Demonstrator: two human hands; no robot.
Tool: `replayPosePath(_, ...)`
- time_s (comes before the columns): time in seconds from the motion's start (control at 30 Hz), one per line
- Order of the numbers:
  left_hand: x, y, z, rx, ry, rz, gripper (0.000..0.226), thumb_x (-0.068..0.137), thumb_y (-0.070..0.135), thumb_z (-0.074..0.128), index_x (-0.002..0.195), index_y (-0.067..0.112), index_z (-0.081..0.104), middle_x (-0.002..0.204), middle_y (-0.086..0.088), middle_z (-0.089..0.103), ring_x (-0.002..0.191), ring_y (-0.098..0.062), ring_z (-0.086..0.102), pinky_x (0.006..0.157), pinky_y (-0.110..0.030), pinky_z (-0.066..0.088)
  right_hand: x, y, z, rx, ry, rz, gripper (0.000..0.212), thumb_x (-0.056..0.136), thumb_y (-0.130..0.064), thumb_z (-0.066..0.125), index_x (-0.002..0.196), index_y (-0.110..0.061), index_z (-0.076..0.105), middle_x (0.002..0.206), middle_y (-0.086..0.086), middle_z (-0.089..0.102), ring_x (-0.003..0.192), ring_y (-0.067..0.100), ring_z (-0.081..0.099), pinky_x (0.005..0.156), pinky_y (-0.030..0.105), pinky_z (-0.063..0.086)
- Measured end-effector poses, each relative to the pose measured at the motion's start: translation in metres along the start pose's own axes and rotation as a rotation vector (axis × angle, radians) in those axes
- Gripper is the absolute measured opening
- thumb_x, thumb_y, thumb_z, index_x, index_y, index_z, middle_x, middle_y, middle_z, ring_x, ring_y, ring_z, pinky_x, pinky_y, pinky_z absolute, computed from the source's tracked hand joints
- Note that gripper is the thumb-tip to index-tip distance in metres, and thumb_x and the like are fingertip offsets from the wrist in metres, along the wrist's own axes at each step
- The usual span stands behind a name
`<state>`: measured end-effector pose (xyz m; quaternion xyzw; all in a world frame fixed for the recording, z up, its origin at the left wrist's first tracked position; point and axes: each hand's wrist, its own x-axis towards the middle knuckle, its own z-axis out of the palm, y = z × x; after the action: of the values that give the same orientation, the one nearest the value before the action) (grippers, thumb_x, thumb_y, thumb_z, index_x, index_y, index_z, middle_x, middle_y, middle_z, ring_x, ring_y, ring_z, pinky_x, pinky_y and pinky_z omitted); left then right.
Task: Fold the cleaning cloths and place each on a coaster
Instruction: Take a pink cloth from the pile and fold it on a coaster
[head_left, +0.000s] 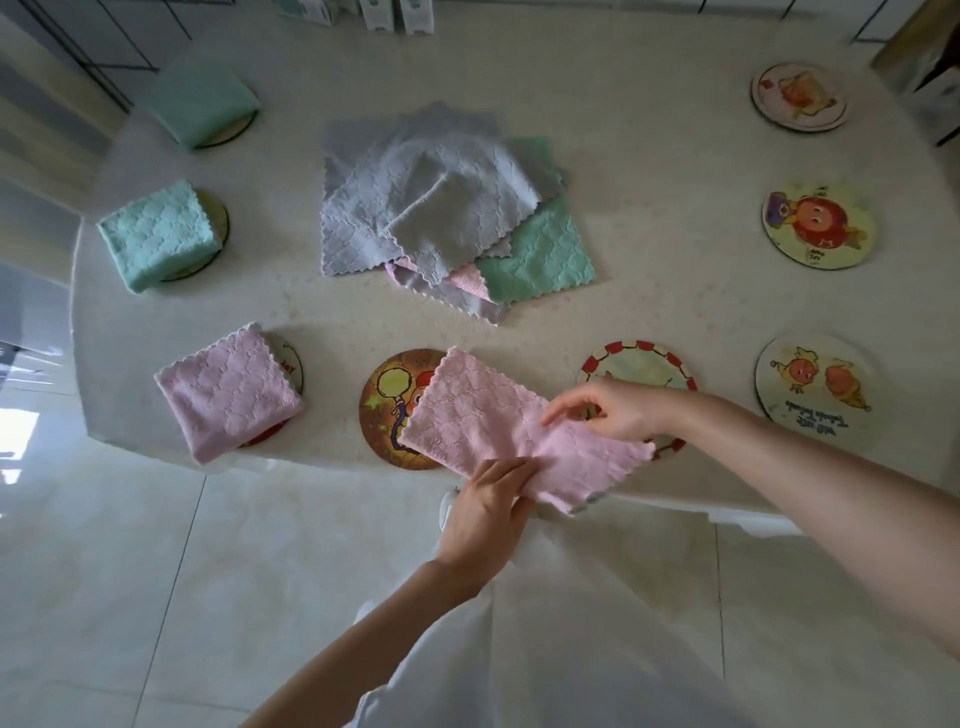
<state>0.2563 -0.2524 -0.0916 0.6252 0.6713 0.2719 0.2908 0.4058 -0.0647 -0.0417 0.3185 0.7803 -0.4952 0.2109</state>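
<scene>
**Pink cleaning cloth** (519, 431): lying half-folded at the near edge of the bench (649, 208), bridging two coasters. Its left part is covering part of the balloon-print coaster (384, 410) and its right end is reaching over the red-rimmed coaster (639, 364).

**Left hand** (488, 509): pinching the cloth's near edge, fingers curled over the fabric.

**Right hand** (618, 410): pinching the cloth's right part with fingers curled down, forefinger pointing left.

**Folded cloths, left side, each sitting on a coaster:**
- a folded pink cloth (228, 395), nearest
- a mint cloth (156, 234), behind it
- a green cloth (200, 101), farthest

**Unfolded pile** (431, 208): lying at the bench's centre, with grey cloths overlapping green and pink ones.

**Bare coasters, right side:**
- a two-figure coaster (815, 384), sitting nearest
- a red-figure coaster (818, 226), sitting in the middle
- a pale coaster (800, 96), sitting farthest
</scene>
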Motion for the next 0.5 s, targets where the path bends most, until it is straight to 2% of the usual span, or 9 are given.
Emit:
replayPosePath(0.1, -0.003, -0.001, -0.004, -0.080, -0.024, -0.092, 0.039, 0.084, 0.019, 0.054, 0.122, 0.022, 0.064, 0.119, 0.005, 0.067, 0.107, -0.015, 0.059, 0.091, -0.027, 0.047, 0.014, -0.003, -0.005, -0.219, -0.209, 0.003, 0.080, 0.073, 0.020, 0.040, 0.125, -0.039, 0.055, 0.145, -0.015, 0.038, 0.124, 0.008, 0.044, 0.100, 0.035, 0.045)
replayPosePath(0.17, -0.004, 0.000, -0.007, -0.113, -0.051, -0.142, 0.038, 0.083, 0.016, 0.059, 0.121, 0.023, 0.065, 0.117, 0.003, 0.068, 0.105, -0.015, 0.062, 0.090, -0.024, 0.047, 0.017, -0.007, -0.011, -0.336, -0.292, 0.000, 0.088, 0.068, 0.023, 0.039, 0.132, -0.037, 0.050, 0.150, -0.015, 0.025, 0.134, 0.010, 0.032, 0.104, 0.033, 0.041)
replayPosePath(0.2, -0.005, -0.001, -0.008, -0.138, -0.068, -0.182, 0.038, 0.083, 0.015, 0.060, 0.120, 0.024, 0.066, 0.115, 0.003, 0.069, 0.103, -0.015, 0.063, 0.087, -0.023, 0.047, 0.018, -0.010, -0.013, -0.364, -0.315, 0.005, 0.091, 0.066, 0.023, 0.038, 0.134, -0.037, 0.049, 0.150, -0.017, 0.023, 0.135, 0.010, 0.030, 0.100, 0.030, 0.044)
replayPosePath(0.23, -0.005, -0.002, -0.009, -0.174, -0.084, -0.236, 0.038, 0.083, 0.016, 0.060, 0.119, 0.026, 0.066, 0.111, 0.002, 0.071, 0.099, -0.015, 0.064, 0.084, -0.022, 0.046, 0.018, -0.014, -0.016, -0.376, -0.331, 0.005, 0.092, 0.066, 0.024, 0.037, 0.135, -0.036, 0.047, 0.148, -0.020, 0.022, 0.134, 0.008, 0.030, 0.091, 0.022, 0.047)
replayPosePath(0.3, -0.005, -0.004, -0.014, -0.265, -0.110, -0.363, 0.040, 0.078, 0.026, 0.053, 0.114, 0.032, 0.068, 0.096, 0.002, 0.074, 0.087, -0.013, 0.065, 0.076, -0.024, 0.047, 0.020, -0.018, -0.021, -0.401, -0.374, 0.024, 0.092, 0.067, 0.026, 0.035, 0.139, -0.032, 0.044, 0.142, -0.024, 0.022, 0.129, 0.001, 0.026, 0.072, 0.002, 0.041)
replayPosePath(0.33, -0.005, -0.007, -0.014, -0.329, -0.102, -0.428, 0.040, 0.074, 0.033, 0.048, 0.107, 0.033, 0.071, 0.086, 0.004, 0.074, 0.078, -0.011, 0.064, 0.072, -0.027, 0.047, 0.022, -0.019, -0.022, -0.421, -0.392, 0.029, 0.090, 0.068, 0.025, 0.035, 0.140, -0.030, 0.043, 0.142, -0.024, 0.022, 0.129, 0.001, 0.024, 0.071, -0.004, 0.035)
replayPosePath(0.37, -0.005, -0.012, -0.013, -0.409, -0.071, -0.497, 0.037, 0.072, 0.040, 0.047, 0.094, 0.031, 0.074, 0.075, 0.007, 0.070, 0.068, -0.010, 0.058, 0.066, -0.030, 0.046, 0.025, -0.019, -0.024, -0.430, -0.404, 0.027, 0.088, 0.070, 0.023, 0.036, 0.140, -0.028, 0.042, 0.146, -0.021, 0.022, 0.132, 0.002, 0.023, 0.082, -0.005, 0.029)
replayPosePath(0.43, -0.003, -0.017, -0.012, -0.585, 0.022, -0.674, 0.035, 0.066, 0.054, 0.052, 0.066, 0.023, 0.070, 0.061, 0.008, 0.059, 0.060, -0.012, 0.048, 0.061, -0.033, 0.043, 0.028, -0.014, -0.025, -0.401, -0.413, 0.039, 0.079, 0.074, 0.019, 0.042, 0.140, -0.025, 0.042, 0.145, -0.016, 0.026, 0.134, 0.003, 0.023, 0.102, 0.011, 0.021)
replayPosePath(0.5, -0.002, -0.028, -0.008, -0.734, 0.063, -0.831, 0.036, 0.063, 0.058, 0.059, 0.067, 0.025, 0.072, 0.069, 0.000, 0.068, 0.067, -0.019, 0.058, 0.073, -0.045, 0.053, 0.035, -0.008, -0.023, -0.306, -0.397, 0.035, 0.064, 0.080, 0.006, 0.057, 0.135, -0.024, 0.046, 0.137, -0.016, 0.036, 0.124, 0.002, 0.038, 0.105, 0.020, 0.031)
